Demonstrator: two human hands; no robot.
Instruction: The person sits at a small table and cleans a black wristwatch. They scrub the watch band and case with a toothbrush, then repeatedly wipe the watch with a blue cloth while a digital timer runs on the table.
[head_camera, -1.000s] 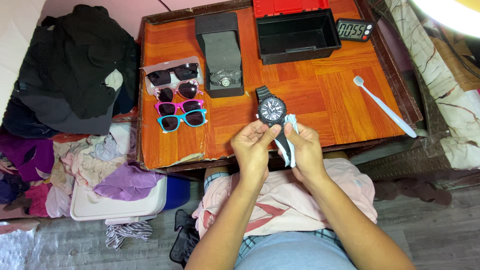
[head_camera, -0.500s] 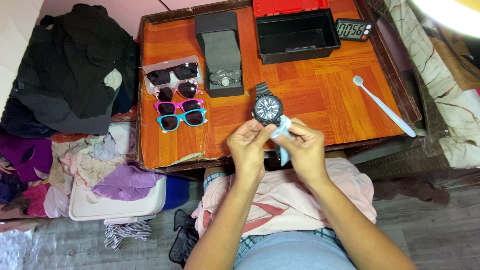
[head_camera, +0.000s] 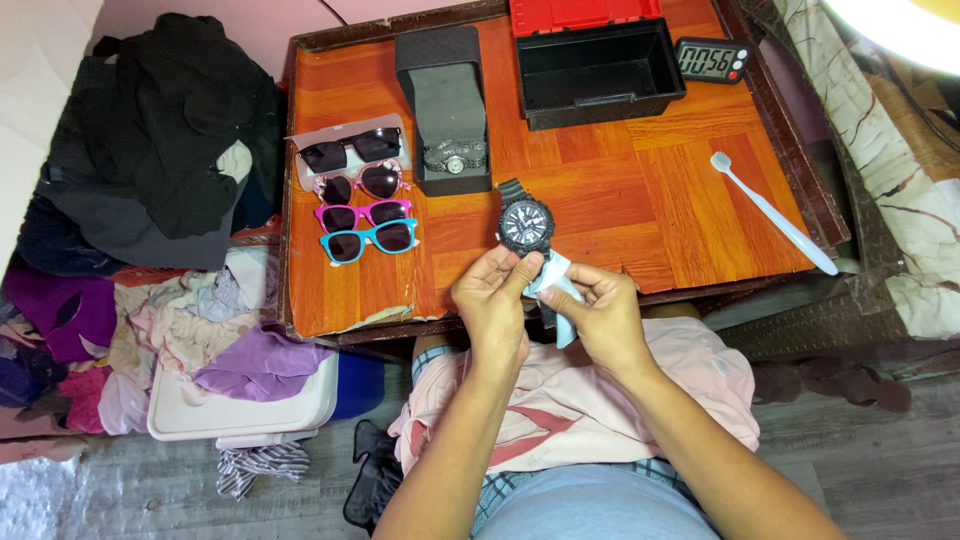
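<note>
My left hand grips a chunky black wristwatch by its lower strap, holding it face up over the front of the wooden table. My right hand pinches a small pale blue cloth against the strap just below the watch case. The two hands touch each other around the strap.
Several pairs of sunglasses lie in a column at the left. Behind the hands stands an open watch box with a silver watch inside, then a black and red case, a digital timer and a white toothbrush. Clothes are piled on the left.
Both hands and the watch have shifted a little to the left and lower. The cloth has moved from beside the watch face down to the strap under it.
</note>
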